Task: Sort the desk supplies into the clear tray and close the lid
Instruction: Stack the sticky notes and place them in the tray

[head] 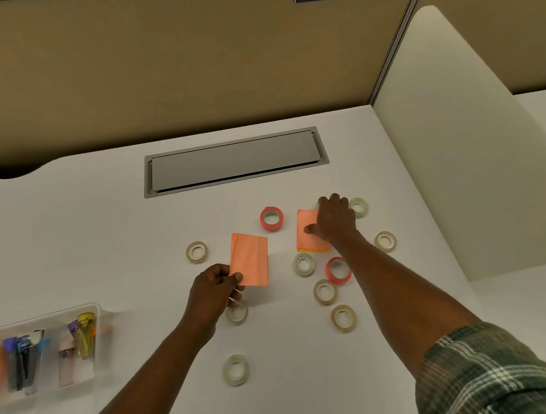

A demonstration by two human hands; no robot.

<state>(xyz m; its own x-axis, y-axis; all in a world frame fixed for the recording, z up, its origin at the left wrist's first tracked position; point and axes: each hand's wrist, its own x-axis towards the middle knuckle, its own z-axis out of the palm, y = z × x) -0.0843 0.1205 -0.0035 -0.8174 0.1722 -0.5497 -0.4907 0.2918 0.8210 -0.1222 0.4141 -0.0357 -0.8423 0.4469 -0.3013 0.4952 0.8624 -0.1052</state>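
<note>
My left hand (214, 294) pinches the lower left corner of an orange sticky-note pad (250, 260), held just above the white desk. My right hand (333, 218) lies over a second orange pad (309, 236), thumb on its face and fingers curled over its far edge. Several tape rolls lie around: a red roll (271, 219) between the pads, another red roll (337, 270) by my right forearm, clear and beige rolls such as the one at the front (235, 370). The clear tray (48, 317) sits at the left edge, holding staplers and other coloured supplies; no lid is in view.
A grey cable hatch (234, 160) is set into the desk behind the supplies. A tan partition wall rises at the back and a white divider panel (458, 157) stands on the right. A plaid sleeve covers my right upper arm.
</note>
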